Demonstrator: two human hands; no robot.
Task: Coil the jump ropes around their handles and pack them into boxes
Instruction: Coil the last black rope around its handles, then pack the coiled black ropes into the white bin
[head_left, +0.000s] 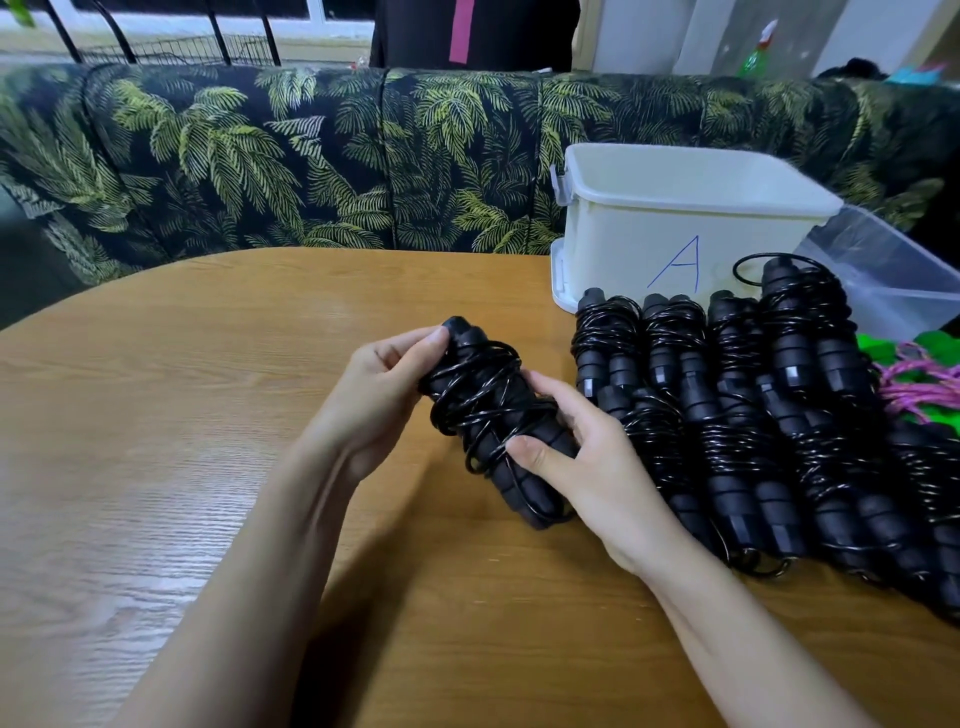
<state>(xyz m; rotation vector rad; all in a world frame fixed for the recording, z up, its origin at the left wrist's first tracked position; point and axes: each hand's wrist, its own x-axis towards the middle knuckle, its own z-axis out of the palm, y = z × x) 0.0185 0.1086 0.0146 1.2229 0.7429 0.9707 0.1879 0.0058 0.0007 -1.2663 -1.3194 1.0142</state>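
Jump rope (493, 415): black, cord wound round its two paired handles, held tilted over the middle of the surface (208, 415).
Left hand (384, 395): fingers curled round the bundle's far end.
Right hand (587, 467): thumb and fingers grip the near end.
Pile of coiled ropes (753, 415): black bundles in rows, just beside the right hand.
White box (675, 228): marked "A", behind the pile, touching it.
Clear box (893, 275): right of the white box.
Pink rope (924, 384): at the right edge, on something green.
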